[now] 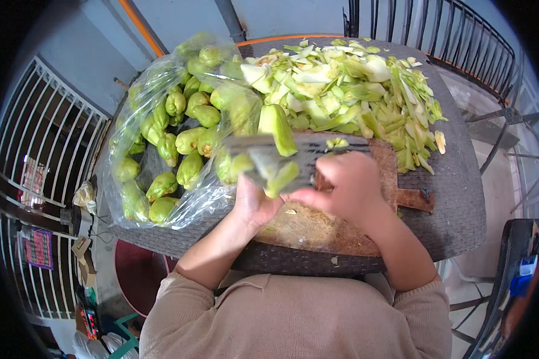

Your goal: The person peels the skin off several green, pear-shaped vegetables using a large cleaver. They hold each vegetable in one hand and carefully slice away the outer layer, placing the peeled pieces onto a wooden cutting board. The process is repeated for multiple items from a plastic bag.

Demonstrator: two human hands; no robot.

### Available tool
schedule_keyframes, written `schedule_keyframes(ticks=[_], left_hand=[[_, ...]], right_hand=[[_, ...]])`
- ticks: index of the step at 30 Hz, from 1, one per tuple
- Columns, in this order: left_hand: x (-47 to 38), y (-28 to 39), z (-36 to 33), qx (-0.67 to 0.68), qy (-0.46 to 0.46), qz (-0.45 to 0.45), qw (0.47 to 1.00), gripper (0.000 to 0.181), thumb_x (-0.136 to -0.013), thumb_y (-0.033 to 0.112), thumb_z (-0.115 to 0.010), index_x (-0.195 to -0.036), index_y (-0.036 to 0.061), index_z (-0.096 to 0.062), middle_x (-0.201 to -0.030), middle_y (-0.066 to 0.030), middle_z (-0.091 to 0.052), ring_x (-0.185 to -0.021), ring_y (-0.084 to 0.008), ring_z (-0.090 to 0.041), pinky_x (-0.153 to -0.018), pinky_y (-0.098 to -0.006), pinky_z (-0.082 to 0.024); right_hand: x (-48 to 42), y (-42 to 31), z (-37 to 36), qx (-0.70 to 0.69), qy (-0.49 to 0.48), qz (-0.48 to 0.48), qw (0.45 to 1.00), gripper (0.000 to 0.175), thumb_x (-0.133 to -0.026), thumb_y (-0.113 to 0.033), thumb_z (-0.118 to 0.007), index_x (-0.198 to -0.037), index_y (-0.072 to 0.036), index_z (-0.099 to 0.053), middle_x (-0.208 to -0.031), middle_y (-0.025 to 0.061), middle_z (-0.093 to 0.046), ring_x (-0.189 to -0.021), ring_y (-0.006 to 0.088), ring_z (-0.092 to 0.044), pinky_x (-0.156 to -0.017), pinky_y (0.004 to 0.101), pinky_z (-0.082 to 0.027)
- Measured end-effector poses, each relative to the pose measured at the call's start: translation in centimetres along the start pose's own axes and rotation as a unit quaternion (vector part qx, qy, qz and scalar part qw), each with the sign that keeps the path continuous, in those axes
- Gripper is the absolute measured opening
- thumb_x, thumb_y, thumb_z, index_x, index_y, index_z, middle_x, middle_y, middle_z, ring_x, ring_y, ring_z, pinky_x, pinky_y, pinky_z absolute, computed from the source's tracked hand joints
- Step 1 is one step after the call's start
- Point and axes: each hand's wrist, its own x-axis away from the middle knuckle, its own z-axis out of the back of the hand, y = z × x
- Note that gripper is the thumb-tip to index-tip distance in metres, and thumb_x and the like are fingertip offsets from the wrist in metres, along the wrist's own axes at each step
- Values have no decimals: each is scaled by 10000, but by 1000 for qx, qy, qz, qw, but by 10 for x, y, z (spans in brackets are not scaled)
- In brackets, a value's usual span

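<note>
My right hand (352, 184) grips the wooden handle of a wide cleaver (305, 146), blurred by motion and held above the wooden chopping board (341, 231). Beneath the blade's left end is my left hand (256, 202), palm turned up, its fingers hidden by the blade. Whether it holds anything cannot be told. A long green chayote piece (277, 130) overlaps the blade's upper edge, and a smaller pale green piece (284, 177) shows over its lower part. Whole chayotes (189, 169) lie in a clear plastic bag (215, 197) at left.
A large heap of chayote peelings and cut pieces (332, 89) covers the table's far right. The board's handle (415, 199) juts right over the dark woven-pattern table (458, 220). A maroon round object (137, 278) stands below left. A dark chair (498, 269) is at right.
</note>
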Motion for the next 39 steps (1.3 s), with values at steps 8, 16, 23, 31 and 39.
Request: schedule_keyframes(ticks=[8,16,23,31,39], left_hand=[[-1,8,-27,64,8,81,995,598,-876,577,-375,-1186,85,-512,-1026,-90,-595,-796,-240,-597,-562,-346,-489],[-11,10,-17,134,-34,127,982,562,-866,555,-424,-1165,91,-531,-1037,-90,-594,-783,-235,-587,-531,-321,-468],[-2,-4,-14,24,14,122,992,554,-857,570,-432,-1185,134,-529,-1053,-94,-592,-751,-237,-575,-528,-329,-452],[-6,6,-17,105,-27,101,989,572,-903,551,-349,-1251,121,-492,-1120,-132,-571,-791,-263,-583,-573,-351,-514],[-3,3,-5,-26,18,-11,999,735,-895,639,-356,-1320,43,-429,-1283,-167,-513,-1096,-336,-566,-849,-452,-528]], right_hand=[[-8,29,3,24,-7,-155,988,592,-684,-619,-680,-536,-64,-535,-507,105,-528,-489,296,-559,-469,387,-415],[-10,35,6,56,-27,-170,983,598,-697,-624,-670,-548,-58,-546,-514,105,-537,-498,301,-564,-482,393,-426],[-9,14,12,-5,-16,-167,986,615,-708,-640,-645,-541,-57,-544,-506,116,-533,-491,306,-560,-491,396,-432],[-12,62,24,-5,18,-349,937,655,-797,-665,-553,-610,-38,-579,-526,104,-536,-523,265,-563,-504,400,-404],[1,-9,3,-46,-35,-81,995,573,-674,-590,-703,-570,-52,-536,-516,111,-529,-496,304,-558,-482,397,-414]])
